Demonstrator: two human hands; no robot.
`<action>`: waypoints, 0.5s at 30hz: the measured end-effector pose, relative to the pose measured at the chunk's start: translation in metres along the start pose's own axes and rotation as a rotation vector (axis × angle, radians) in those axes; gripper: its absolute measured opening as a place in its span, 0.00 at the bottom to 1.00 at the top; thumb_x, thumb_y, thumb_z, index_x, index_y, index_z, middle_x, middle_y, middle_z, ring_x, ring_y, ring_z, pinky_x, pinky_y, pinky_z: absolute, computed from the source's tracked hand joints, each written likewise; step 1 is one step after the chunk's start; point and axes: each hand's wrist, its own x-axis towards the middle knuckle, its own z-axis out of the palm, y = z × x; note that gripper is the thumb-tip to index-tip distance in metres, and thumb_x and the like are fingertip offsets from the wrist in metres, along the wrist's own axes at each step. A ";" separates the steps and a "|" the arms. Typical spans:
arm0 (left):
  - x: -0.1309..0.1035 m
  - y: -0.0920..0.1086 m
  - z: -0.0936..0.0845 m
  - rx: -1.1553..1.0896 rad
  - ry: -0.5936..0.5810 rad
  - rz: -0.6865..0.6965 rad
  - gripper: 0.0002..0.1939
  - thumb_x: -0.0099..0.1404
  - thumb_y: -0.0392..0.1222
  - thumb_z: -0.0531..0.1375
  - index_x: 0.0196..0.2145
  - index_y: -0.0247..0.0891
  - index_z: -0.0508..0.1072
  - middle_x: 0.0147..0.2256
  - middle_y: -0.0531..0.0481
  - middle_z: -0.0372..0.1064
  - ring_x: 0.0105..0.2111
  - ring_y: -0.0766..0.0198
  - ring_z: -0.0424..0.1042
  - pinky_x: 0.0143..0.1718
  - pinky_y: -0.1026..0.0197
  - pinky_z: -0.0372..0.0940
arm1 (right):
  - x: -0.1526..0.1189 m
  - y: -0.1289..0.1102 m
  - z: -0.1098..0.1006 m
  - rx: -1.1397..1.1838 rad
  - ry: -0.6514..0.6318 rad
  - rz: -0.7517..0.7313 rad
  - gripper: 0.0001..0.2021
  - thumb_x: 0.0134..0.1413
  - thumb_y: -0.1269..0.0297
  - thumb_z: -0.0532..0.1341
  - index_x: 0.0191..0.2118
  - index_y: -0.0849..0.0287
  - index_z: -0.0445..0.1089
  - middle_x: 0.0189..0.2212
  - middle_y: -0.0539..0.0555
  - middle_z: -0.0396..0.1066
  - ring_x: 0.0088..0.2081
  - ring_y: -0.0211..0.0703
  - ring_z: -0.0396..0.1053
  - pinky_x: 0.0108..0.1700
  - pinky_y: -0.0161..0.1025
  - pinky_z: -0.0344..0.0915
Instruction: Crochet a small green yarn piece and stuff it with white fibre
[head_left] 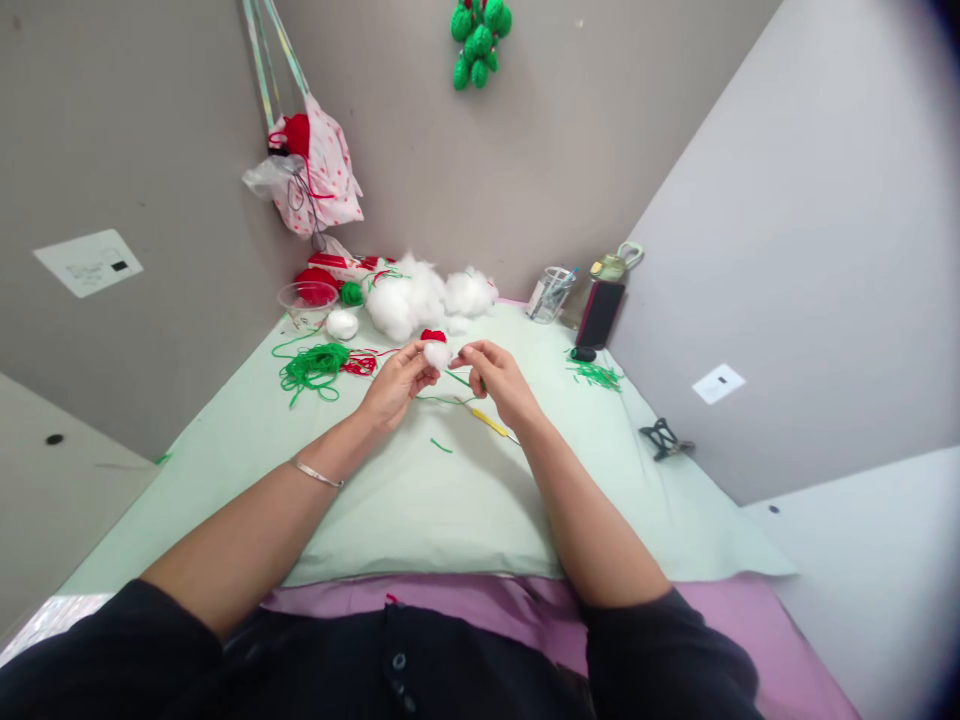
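My left hand (399, 382) pinches a small red crocheted piece (433, 336) with a tuft of white stuffing (437, 356) at its front. Close on the right side of the tuft is my right hand (491, 375), its index finger and thumb near the stuffing and its other fingers curled. Something thin and green shows at the curled fingers, but how it is held is unclear. Below the hands, a yellow-handled crochet hook (489, 421) lies on the pale green cloth (442, 520), with a short green yarn piece (441, 446) nearby.
Green yarn (315, 370) and red yarn (360, 364) lie left. Behind are white stuffing (405, 298) and a clear bowl (307, 300). A pen cup (551, 295), a phone (601, 314), green snippets (596, 374) and a black clip (663, 440) are right. A spotted bag (322, 170) hangs left.
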 end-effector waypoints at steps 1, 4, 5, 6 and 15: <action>0.000 0.000 0.000 0.025 0.005 0.020 0.13 0.58 0.43 0.70 0.39 0.38 0.76 0.30 0.54 0.73 0.27 0.71 0.69 0.32 0.68 0.66 | -0.001 0.001 0.001 -0.041 -0.051 0.011 0.19 0.53 0.45 0.67 0.33 0.58 0.70 0.26 0.50 0.76 0.20 0.31 0.56 0.23 0.34 0.51; -0.001 -0.001 0.000 0.109 0.010 0.073 0.14 0.56 0.41 0.71 0.39 0.37 0.76 0.31 0.54 0.73 0.25 0.70 0.69 0.30 0.66 0.65 | -0.002 0.005 0.002 -0.132 -0.189 0.037 0.24 0.54 0.40 0.64 0.28 0.60 0.72 0.22 0.52 0.73 0.22 0.34 0.58 0.26 0.35 0.53; -0.001 -0.001 0.000 0.135 0.008 0.089 0.14 0.55 0.40 0.71 0.38 0.37 0.75 0.31 0.54 0.74 0.24 0.70 0.69 0.29 0.65 0.65 | -0.002 0.006 0.002 -0.154 -0.212 0.040 0.25 0.54 0.39 0.64 0.27 0.60 0.72 0.22 0.51 0.72 0.23 0.33 0.57 0.26 0.36 0.52; -0.001 -0.002 0.000 0.158 0.008 0.104 0.14 0.53 0.40 0.72 0.37 0.37 0.75 0.32 0.54 0.74 0.24 0.70 0.69 0.29 0.65 0.65 | -0.002 0.008 0.002 -0.174 -0.219 0.040 0.25 0.54 0.40 0.63 0.26 0.60 0.72 0.21 0.50 0.69 0.23 0.33 0.56 0.26 0.36 0.51; -0.004 -0.002 0.002 0.237 -0.001 0.157 0.14 0.55 0.41 0.71 0.36 0.37 0.72 0.37 0.52 0.72 0.32 0.66 0.73 0.36 0.61 0.70 | 0.004 0.016 0.005 -0.314 -0.061 -0.029 0.21 0.50 0.44 0.65 0.24 0.58 0.67 0.19 0.45 0.58 0.24 0.34 0.50 0.28 0.37 0.46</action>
